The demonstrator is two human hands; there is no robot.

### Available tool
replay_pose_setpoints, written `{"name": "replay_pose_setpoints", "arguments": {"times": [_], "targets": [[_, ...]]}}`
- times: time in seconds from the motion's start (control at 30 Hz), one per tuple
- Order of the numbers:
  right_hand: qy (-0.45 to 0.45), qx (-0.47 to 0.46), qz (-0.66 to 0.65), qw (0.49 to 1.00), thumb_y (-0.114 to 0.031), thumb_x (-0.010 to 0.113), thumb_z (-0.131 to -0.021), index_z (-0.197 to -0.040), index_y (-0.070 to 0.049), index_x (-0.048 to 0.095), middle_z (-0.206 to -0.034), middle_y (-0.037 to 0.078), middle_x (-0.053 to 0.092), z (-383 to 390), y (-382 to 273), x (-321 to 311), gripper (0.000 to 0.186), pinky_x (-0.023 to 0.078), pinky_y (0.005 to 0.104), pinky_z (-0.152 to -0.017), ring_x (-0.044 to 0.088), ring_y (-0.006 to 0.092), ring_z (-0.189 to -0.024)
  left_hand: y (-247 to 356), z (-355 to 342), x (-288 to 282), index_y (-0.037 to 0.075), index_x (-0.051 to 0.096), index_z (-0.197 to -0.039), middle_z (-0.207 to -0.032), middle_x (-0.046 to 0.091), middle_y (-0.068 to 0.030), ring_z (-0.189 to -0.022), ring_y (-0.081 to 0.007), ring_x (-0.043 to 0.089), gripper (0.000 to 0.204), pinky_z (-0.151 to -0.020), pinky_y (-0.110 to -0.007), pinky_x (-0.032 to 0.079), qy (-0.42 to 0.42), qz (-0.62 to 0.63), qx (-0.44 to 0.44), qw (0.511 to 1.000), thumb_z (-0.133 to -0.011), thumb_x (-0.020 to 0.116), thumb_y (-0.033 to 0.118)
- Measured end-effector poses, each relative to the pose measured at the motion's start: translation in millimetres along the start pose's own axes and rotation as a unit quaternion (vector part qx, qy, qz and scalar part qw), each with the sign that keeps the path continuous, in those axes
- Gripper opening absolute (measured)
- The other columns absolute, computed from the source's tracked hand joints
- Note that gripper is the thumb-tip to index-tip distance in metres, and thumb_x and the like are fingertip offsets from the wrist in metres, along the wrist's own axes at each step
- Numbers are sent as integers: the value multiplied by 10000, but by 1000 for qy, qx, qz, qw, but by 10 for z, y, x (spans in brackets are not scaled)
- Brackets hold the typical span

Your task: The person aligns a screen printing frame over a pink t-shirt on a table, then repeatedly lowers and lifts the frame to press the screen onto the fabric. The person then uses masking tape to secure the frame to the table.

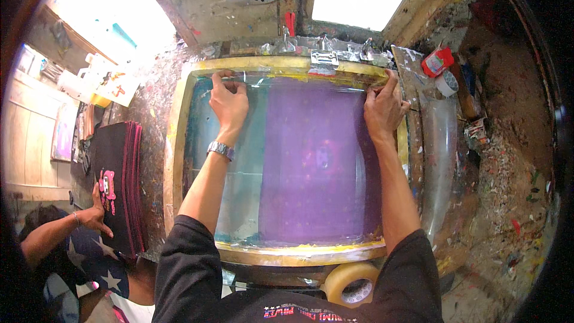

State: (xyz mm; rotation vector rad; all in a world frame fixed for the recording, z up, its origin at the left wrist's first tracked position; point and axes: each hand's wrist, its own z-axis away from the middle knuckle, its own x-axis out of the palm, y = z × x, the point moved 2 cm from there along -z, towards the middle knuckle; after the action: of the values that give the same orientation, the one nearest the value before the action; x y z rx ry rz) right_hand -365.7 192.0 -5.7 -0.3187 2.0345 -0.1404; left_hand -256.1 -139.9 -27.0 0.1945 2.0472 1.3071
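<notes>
A wooden-framed printing screen [299,255] lies flat before me, its mesh showing a teal part on the left and a broad purple area [311,155]. Over the mesh stretches a glossy clear plastic sheet [245,197], its shiny far edge running between my hands. At the far left corner, my left hand [228,104] pinches that edge, a metal watch [221,150] on its wrist. My right hand [384,107] is at the far right corner, fingers curled on the sheet beside the frame. Its fingertips are partly hidden.
Metal hinge clamps [323,58] line the frame's far side. Rolled clear plastic [440,161] lies to the right, near a red packet [437,61] and a tape roll [446,83]. A large tape roll [351,284] is near me. At left, another person's hand [95,216] touches stacked black fabric pieces [116,173].
</notes>
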Motion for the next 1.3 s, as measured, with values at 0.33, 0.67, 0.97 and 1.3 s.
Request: {"name": "replay_pose_setpoints", "arguments": {"times": [0.33,0.67,0.97,1.3], "targets": [[72,-188,-80,976,-205,758,-920,-1355,-80,556,-1269,206,603,146,-96,108,496,447,546,-994,578,400,-1180,275,267,74,69,649,-1197,-1144,640,-154,-1118,-339,599,320,-972,-485,442,-51,-197,317,926,-889,714,121],[-38,-166,-70,983,-381,654,-1002,-1302,101,580,-1317,306,573,237,-203,299,572,443,550,-1060,547,471,-1242,247,259,147,-40,643,-1236,-1280,627,-237,-1203,-418,583,301,-1065,-502,461,-97,-173,312,929,-980,589,110],[36,-28,-191,981,-231,608,-1018,-1223,54,608,-1247,288,582,201,25,323,351,452,554,-1041,560,470,-1207,195,324,156,-31,655,-1230,-1241,659,-247,-1159,-424,619,298,-1044,-499,498,-43,-146,348,925,-978,585,113],[-13,-128,-190,973,-107,580,-1000,-1626,-20,215,-1626,263,354,209,-141,206,730,318,578,-1189,382,448,-1472,140,305,161,-11,646,-1195,-1260,614,-205,-1213,-395,567,278,-1063,-481,481,-49,-134,353,925,-938,619,92]]}}
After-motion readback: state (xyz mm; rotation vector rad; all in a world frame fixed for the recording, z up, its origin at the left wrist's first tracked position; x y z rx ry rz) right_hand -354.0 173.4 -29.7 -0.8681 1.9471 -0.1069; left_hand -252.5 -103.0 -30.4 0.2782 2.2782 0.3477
